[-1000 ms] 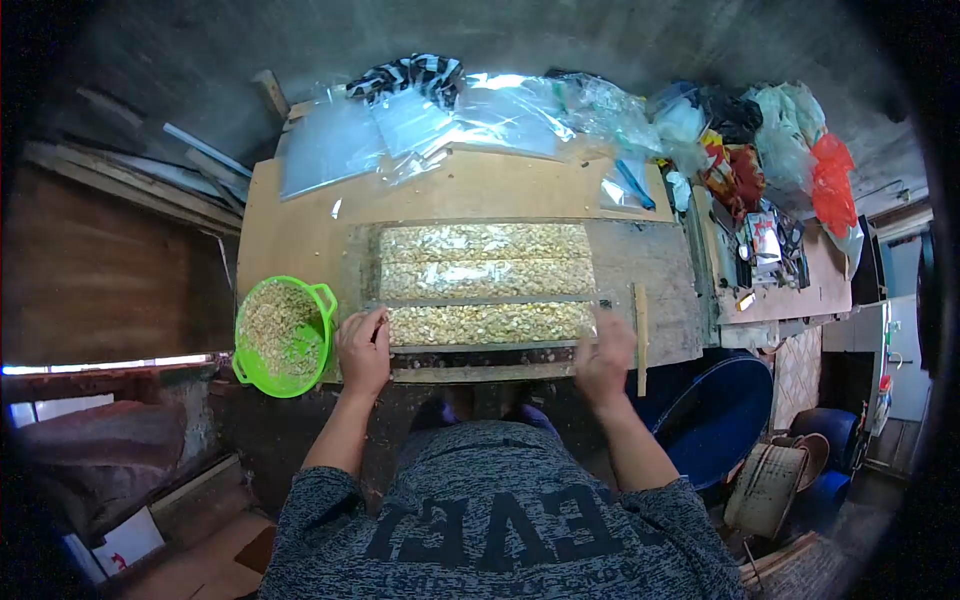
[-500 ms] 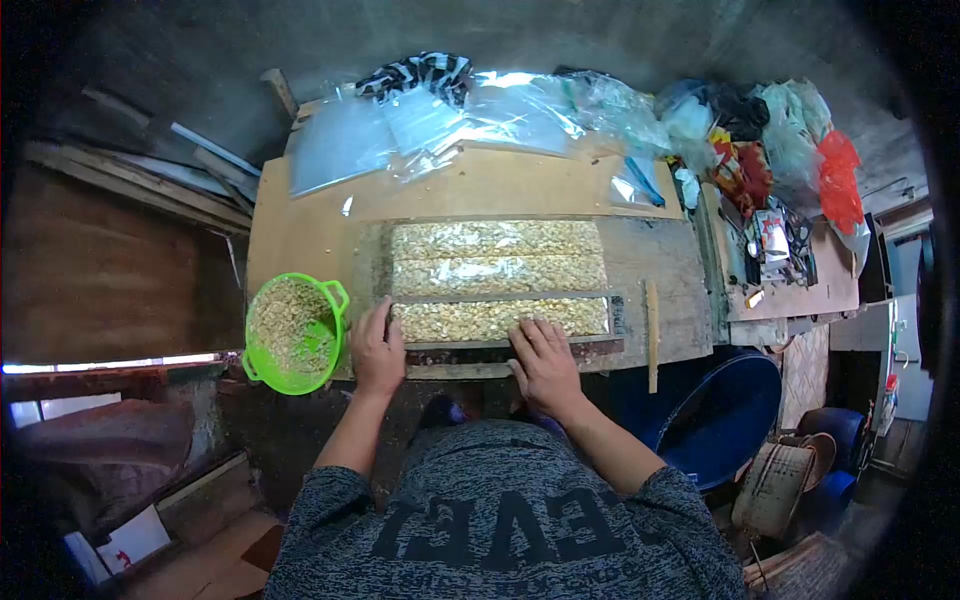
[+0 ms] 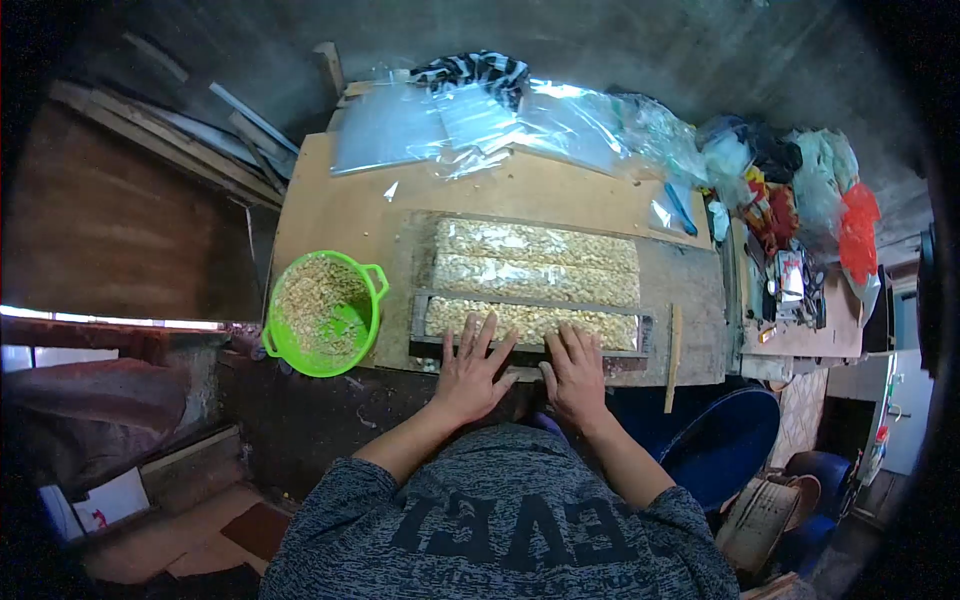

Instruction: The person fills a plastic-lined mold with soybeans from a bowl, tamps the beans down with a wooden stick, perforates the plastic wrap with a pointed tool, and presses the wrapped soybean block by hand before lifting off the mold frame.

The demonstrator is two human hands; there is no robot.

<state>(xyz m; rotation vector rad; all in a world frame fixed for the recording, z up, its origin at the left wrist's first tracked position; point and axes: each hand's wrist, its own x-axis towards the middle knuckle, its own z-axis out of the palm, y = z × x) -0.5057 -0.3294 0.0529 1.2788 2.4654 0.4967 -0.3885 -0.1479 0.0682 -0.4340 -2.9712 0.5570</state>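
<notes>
On the table (image 3: 300, 225), a strip (image 3: 524, 312) apparently lies beneath each hand (image 3: 470, 377) (image 3: 577, 381).

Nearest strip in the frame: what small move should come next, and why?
Perhaps slide your right hand rightward along the strip, pressing lightly: it and your left hand both rest there, but neither covers the strip's right end, inside the frame.

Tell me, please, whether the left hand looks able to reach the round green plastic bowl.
Probably yes: the green bowl stands left of the left hand, with nothing tall visible between them.
</notes>
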